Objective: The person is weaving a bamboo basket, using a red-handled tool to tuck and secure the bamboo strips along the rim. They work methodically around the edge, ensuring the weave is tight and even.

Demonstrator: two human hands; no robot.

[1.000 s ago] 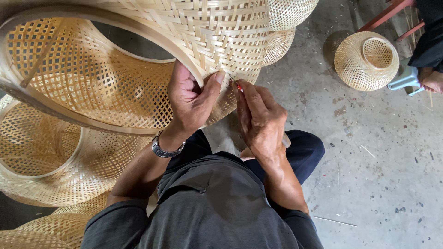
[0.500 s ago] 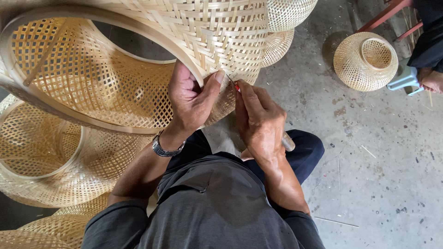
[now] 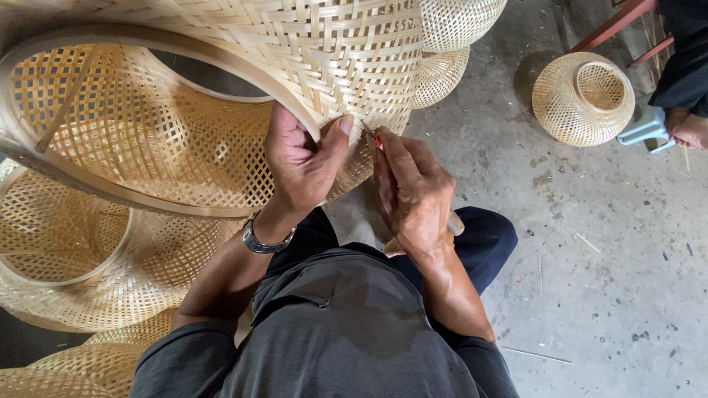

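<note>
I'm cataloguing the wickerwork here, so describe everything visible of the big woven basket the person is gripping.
The big woven basket is pale straw-coloured, plaited from flat strips that look like bamboo, with an open lattice inside and a smooth bent hoop for a rim. It lies tilted on its side, mouth toward the camera, filling the upper left. The left hand clamps its rim, thumb on the outer weave; the right hand presses a small red-tipped tool against the wall.
</note>
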